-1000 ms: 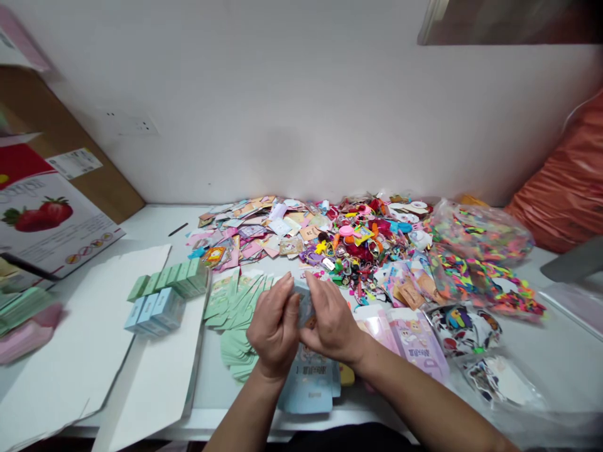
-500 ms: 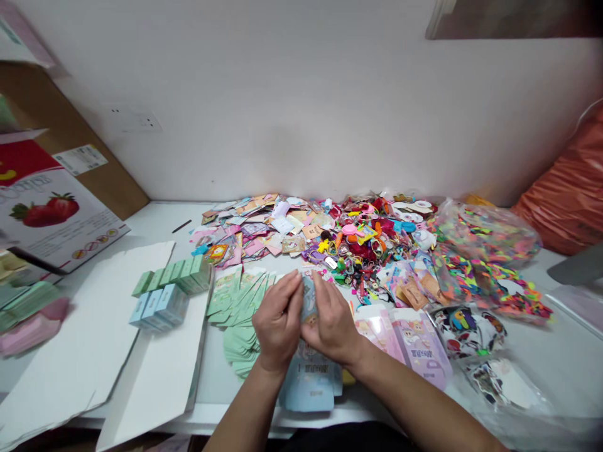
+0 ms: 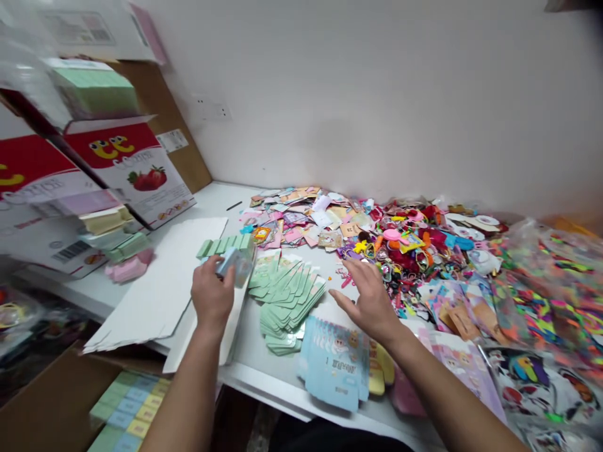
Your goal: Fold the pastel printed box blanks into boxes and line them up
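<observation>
Left hand: on my feed, the left hand (image 3: 211, 295) is closed around a small pale blue printed packet (image 3: 234, 265), fingers curled over it.

Packet: I see it held up off the table, just beside the near end of a row of mint-green cardboard boxes (image 3: 226, 246).

Right hand: the right hand (image 3: 370, 301) is open and empty, palm down, fingers spread. I cannot tell whether it touches the table. It is nearest to a few small pink plastic pieces (image 3: 346, 279).

Below the hands: a fanned pile of mint-green printed cards (image 3: 287, 307) lies between them, and a stack of pale blue printed pouches (image 3: 334, 370) sits near the white table's edge (image 3: 264, 383).

Left of the packet: a loose white cardboard sheet (image 3: 160, 276) lies on the table.

Farther out: I see a spread of paper tags (image 3: 301, 220), a heap of colourful plastic trinkets (image 3: 414, 242), and a clear plastic bag of multicoloured strips (image 3: 551, 282).

Back left: a red-and-white strawberry carton (image 3: 141, 176) leans by the white wall (image 3: 377, 94).
</observation>
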Action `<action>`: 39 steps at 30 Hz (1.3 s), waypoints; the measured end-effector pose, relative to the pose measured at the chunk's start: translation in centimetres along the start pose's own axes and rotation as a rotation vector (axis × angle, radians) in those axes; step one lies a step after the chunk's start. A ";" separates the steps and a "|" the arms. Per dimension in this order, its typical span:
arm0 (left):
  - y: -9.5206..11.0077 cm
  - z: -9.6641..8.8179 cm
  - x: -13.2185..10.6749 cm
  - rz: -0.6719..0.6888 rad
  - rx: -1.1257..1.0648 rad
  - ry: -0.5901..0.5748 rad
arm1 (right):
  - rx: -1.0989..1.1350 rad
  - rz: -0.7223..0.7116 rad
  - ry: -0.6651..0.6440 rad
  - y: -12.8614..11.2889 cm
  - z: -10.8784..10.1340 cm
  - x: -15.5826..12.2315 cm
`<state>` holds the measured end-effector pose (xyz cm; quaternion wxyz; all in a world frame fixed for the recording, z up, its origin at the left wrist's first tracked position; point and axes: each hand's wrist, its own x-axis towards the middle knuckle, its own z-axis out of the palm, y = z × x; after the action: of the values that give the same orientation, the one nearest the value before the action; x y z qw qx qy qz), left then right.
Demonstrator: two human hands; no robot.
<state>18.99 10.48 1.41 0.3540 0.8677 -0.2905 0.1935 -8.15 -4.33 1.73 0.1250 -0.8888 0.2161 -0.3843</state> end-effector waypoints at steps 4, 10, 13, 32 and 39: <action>-4.9 2.7 1.6 -0.030 0.104 -0.012 | 0.021 -0.003 -0.004 1.0 0.3 -0.9; -6.9 4.6 1.8 -0.016 0.229 -0.068 | -0.026 0.063 -0.050 2.7 -1.2 -2.6; -5.9 4.6 1.4 -0.039 0.211 -0.062 | -0.050 0.097 -0.197 2.3 -2.1 -4.2; 8.7 0.4 -11.3 0.140 -0.529 -0.634 | -0.013 0.319 -0.553 -0.1 -1.4 -6.4; 12.3 -0.6 -11.2 -0.426 -1.343 -1.633 | 0.362 0.193 -0.524 -0.2 -6.8 -0.8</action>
<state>2.62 7.91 1.93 0.4832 0.3955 -0.3288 -0.7085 -13.62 -4.13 5.92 0.3680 -0.8962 0.1882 -0.1609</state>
